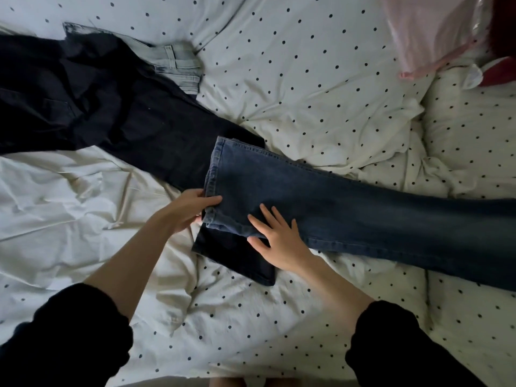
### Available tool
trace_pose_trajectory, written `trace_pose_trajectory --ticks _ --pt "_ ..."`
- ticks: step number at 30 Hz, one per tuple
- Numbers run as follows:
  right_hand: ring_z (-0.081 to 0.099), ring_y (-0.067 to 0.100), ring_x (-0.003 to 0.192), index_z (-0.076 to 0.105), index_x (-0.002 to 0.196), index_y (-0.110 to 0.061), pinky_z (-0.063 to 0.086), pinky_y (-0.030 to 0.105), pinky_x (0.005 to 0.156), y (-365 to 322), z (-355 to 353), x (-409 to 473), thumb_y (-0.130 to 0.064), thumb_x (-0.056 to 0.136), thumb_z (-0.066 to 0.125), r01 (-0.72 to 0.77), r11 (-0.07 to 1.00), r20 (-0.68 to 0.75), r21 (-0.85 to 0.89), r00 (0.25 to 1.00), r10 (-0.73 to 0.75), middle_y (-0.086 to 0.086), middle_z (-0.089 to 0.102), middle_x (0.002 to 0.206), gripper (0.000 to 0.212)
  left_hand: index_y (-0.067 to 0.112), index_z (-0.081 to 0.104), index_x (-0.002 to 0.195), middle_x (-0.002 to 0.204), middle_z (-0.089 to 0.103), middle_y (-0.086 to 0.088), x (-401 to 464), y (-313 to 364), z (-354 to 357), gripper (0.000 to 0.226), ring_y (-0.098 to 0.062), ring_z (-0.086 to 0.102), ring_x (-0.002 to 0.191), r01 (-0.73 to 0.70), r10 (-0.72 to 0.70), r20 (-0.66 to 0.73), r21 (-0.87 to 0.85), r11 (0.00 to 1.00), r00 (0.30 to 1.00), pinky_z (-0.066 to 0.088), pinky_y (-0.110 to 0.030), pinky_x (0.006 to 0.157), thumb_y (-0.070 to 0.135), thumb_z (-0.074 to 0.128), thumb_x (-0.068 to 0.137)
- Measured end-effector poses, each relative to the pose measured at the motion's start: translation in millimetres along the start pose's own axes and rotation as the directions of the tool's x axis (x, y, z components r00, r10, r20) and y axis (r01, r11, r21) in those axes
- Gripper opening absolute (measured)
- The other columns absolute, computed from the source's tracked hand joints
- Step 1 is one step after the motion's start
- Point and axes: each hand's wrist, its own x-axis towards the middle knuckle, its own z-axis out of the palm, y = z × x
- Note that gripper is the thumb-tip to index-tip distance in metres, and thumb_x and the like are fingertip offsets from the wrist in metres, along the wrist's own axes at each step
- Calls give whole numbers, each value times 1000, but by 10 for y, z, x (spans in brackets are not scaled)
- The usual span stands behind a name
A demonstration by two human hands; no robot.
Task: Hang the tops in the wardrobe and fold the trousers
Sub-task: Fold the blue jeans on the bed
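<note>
I wear a black long-sleeved top whose soft, thick sleeves, the left sleeve (pixel 64 331) and the right sleeve (pixel 396 347), are pushed up in bunched folds, leaving my forearms bare, and my left hand (pixel 187 209) and right hand (pixel 276 241) are ungloved.

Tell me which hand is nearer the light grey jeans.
Left. The left hand grips the blue jeans' hem below the light grey jeans; the right hand lies farther right.

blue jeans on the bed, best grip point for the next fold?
Judgement: grip the blue jeans at the stacked leg hems, coming from the left end. Both hems lie aligned there, where the left hand already pinches them; the right hand lies flat on the denim.
</note>
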Motion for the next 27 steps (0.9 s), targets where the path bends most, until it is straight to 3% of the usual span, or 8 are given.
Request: trace_pose_trajectory --ticks 6,9,13,16,19,23,25,27 --pt "23 7 140 46 138 -26 22 22 106 -1 -280 -167 -42 100 35 -175 832 75 526 984 160 -9 27 153 43 -4 55 111 97 65 -16 -455 129 323 22 -24 65 79 -28 16 -38 -323 946 999 58 -27 62 -5 51 89" --pt "45 9 123 50 135 -19 33 23 100 47 -510 -354 -37 101 34 -194 732 76 653 979 192 -5 51 133 42 0 56 107 99 64 -17 -696 334 628 21 -25 63 80 -29 31 -4 -402 915 1000 55 -31 65 -6 50 88" --pt "46 12 123 52 130 -17 37 30 97 310 -934 -711 -33 101 37 -172 345 43 923 935 351 -6 50 127 37 13 52 116 103 64 -10 -863 628 1260 33 -18 61 78 -242 243 -117 24 970 963 50 -28 63 2 55 85" --pt "49 16 120 48 132 -15 41 37 97 717 -1182 -1034 -41 100 32 -70 149 -5 986 892 451 0 50 132 44 16 38 138 114 59 -8 -849 655 1914 59 -25 57 100 -371 441 -25 501 782 897 44 -29 76 12 57 83" --pt "52 20 113 49 127 -20 40 39 97 1160 -1290 -1234 -40 101 33 1 60 -36 998 814 580 3 50 136 37 15 24 145 127 51 -13 -716 470 2624 70 -34 51 111 -466 510 133 642 609 850 46 -39 86 14 54 83" --pt "45 21 128 35 142 -20 35 35 101 1714 -1213 -1284 -38 101 33 -78 138 -13 987 827 562 -1 41 145 45 13 14 149 133 44 -21 -388 126 3255 66 -38 49 115 -436 182 403 733 522 897 42 -41 97 23 48 93" --pt "42 17 129 35 144 -17 33 33 107 1878 -1064 -1238 -33 102 35 -162 307 -24 938 852 524 3 40 146 45 9 42 135 119 55 -19 -268 -14 3281 42 -35 54 108 -472 289 375 731 493 881 45 -40 91 18 46 95" --pt "38 15 132 38 143 -15 29 31 109 1889 -901 -1198 -27 101 37 -200 539 -127 818 852 509 3 38 148 43 8 53 126 117 56 -16 -185 -103 3094 33 -31 52 108 -420 535 63 697 580 843 44 -39 90 12 45 94"
